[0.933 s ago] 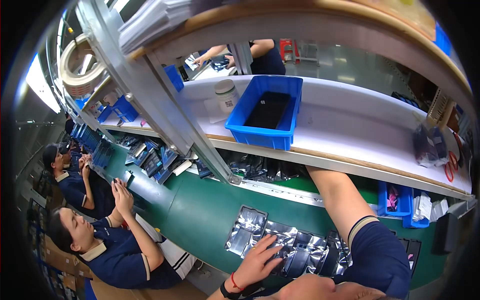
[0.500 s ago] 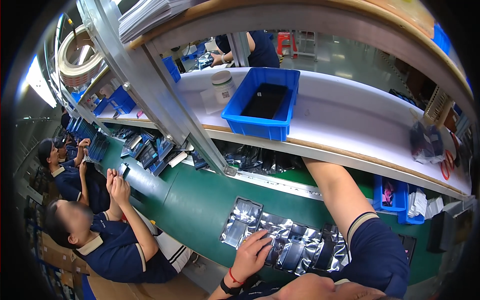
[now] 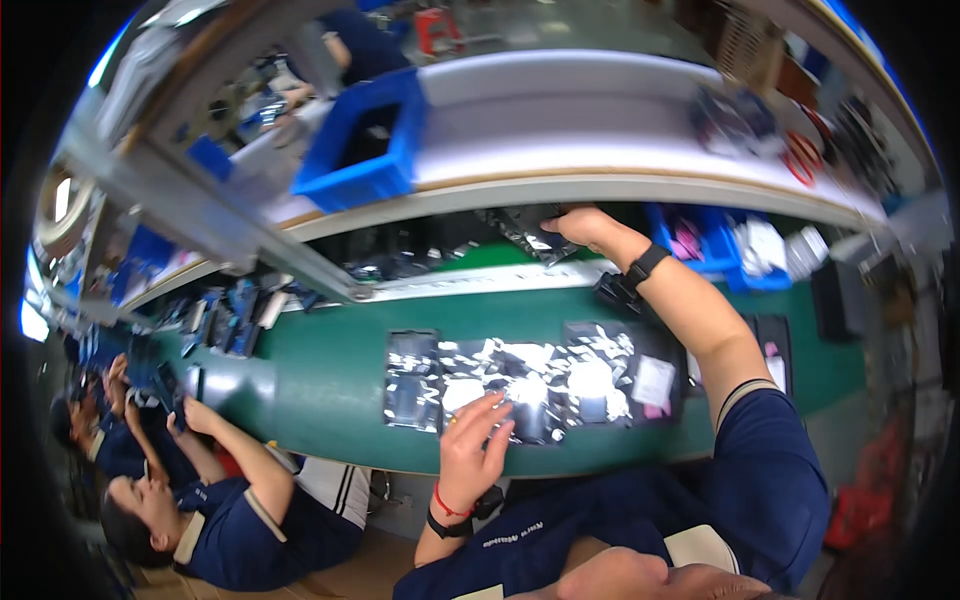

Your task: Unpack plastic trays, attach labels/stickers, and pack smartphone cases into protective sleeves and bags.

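Observation:
My left hand (image 3: 476, 450) hovers at the near edge of a row of shiny plastic bags (image 3: 505, 388), its fingers apart and nothing in them. Dark flat items show through some of these bags. My right arm stretches out beneath the shelf, where my right hand (image 3: 582, 228) closes on a dark, glossy plastic bag (image 3: 532, 238). What lies inside that bag is too blurred to tell. To the right of the row are a small white packet (image 3: 653, 386) and a pink piece, both on a dark surface.
Above the green bench (image 3: 320, 370) runs a white shelf (image 3: 560, 130) carrying a blue bin (image 3: 365, 140) and red-handled scissors (image 3: 801, 158). Under it, blue bins (image 3: 700, 240) hold pink and white packets. At left, a co-worker (image 3: 240, 500) handles a dark device. A metal post (image 3: 270, 240) rises nearby.
My view has swung to the right and down. My right hand, hidden under the shelf before, now shows with a glossy bag. My left hand stays over the bag row.

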Available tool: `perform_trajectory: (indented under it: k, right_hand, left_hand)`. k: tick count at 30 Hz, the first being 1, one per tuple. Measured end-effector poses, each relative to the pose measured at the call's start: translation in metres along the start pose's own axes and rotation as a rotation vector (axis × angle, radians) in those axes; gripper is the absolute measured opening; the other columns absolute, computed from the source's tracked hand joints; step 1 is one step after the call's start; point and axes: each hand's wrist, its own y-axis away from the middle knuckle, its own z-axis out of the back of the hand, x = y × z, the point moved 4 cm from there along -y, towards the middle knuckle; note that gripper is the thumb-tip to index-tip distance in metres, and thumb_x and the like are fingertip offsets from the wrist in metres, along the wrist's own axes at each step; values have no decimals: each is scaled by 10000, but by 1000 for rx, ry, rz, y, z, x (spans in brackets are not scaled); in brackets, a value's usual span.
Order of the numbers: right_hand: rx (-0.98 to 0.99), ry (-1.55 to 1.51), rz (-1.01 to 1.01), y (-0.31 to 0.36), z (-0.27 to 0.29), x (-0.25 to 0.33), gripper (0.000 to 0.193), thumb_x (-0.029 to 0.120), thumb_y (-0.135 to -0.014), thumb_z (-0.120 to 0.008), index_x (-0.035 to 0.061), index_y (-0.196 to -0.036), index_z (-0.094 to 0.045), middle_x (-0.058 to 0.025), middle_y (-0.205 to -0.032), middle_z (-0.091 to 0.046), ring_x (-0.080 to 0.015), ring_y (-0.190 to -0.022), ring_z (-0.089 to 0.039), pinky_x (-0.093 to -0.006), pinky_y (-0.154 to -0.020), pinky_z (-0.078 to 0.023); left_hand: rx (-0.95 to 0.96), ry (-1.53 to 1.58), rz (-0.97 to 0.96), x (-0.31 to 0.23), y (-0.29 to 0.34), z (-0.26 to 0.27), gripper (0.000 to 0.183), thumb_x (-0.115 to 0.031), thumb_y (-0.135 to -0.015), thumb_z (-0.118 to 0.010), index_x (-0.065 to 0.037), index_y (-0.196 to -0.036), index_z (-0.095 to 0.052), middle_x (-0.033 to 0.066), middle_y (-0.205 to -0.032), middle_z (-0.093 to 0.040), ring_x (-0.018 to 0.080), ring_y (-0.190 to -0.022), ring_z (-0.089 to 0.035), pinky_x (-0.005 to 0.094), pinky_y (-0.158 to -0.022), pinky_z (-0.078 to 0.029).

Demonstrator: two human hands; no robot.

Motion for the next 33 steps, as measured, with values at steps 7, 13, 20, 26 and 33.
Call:
perform_trajectory:
  k: [7, 13, 20, 26, 33]
  right_hand:
    - [66, -418, -112, 211, 84, -27, 238, 14, -790, -603, -30, -1023, -606, -42, -929, -637, -98, -835, -565, -259, -785, -452]
    - [30, -596, -298, 311, 56, -81, 227, -18, -774, -628, -59, -993, -584, -77, -912, -632, -103, -809, -576, -249, -715, -478]
    - [-235, -157, -174, 318, 119, -80, 261, -61, -736, -652, 0, -971, -556, -21, -841, -588, -92, -800, -557, -256, -715, -467]
    - [-662, 347, 68, 300, 121, -92, 310, -13, -693, -659, 41, -981, -556, -194, -928, -595, -360, -817, -588, -386, -690, -481]
    - [-537, 924, 149, 307, 92, -78, 303, 187, -702, -660, -20, -924, -653, -166, -1169, -522, -332, -1107, -422, -437, -905, -330]
  left_hand:
    - [208, 164, -213, -42, -9, -73, 186, -41, -741, -664, 7, -920, -651, 164, -986, -630, 332, -955, -595, 372, -823, -473]
    - [469, 21, -312, -64, -7, -163, 639, -181, -775, -670, 46, -1294, -374, 260, -1310, -401, 401, -1241, -368, 405, -1010, -339]
    - [513, -204, -269, -57, 4, -198, 818, -380, -742, -689, 53, -1326, -313, 270, -1370, -307, 391, -1311, -260, 483, -1058, -239]
    - [725, -191, -489, -49, 3, -224, 587, -266, -752, -683, 24, -1219, -477, 195, -1341, -390, 347, -1298, -304, 463, -1068, -257]
    - [768, 41, -432, -54, -4, -217, 479, -68, -710, -684, 21, -1155, -531, 215, -1315, -394, 370, -1244, -369, 397, -1015, -362]
